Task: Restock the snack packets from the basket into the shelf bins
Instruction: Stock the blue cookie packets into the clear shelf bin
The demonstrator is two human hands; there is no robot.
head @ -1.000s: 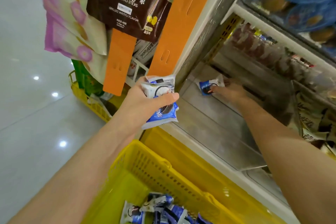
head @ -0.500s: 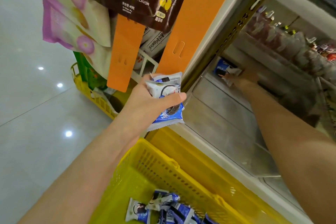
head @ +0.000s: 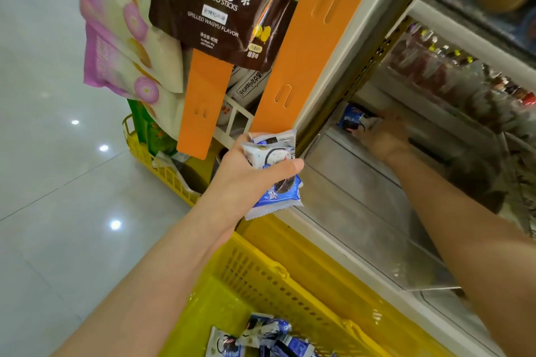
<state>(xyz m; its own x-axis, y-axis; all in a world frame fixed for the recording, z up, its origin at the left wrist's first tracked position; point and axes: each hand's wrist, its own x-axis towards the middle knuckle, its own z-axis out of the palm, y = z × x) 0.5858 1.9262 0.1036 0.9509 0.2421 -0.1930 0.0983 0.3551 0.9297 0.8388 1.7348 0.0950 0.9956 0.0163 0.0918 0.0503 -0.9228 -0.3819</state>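
Deeper into the clear shelf bin (head: 362, 211) than a second ago, the right hand (head: 383, 136) meets a blue packet (head: 352, 120) at the back corner; blur hides whether its fingers grip the packet or only press it. The left hand (head: 249, 180) clasps a bunch of blue-and-white snack packets (head: 282, 197) above the yellow basket (head: 261, 278), where loose packets (head: 261, 336) lie. A brown hanging bag (head: 220, 9) reads "POTATO STICKS" and "GRILLED WAGYU FLAVOR".

basket (head: 261, 275): perforated yellow plastic | packets (head: 275, 171): glossy foil | floor (head: 58, 182): glossy tile
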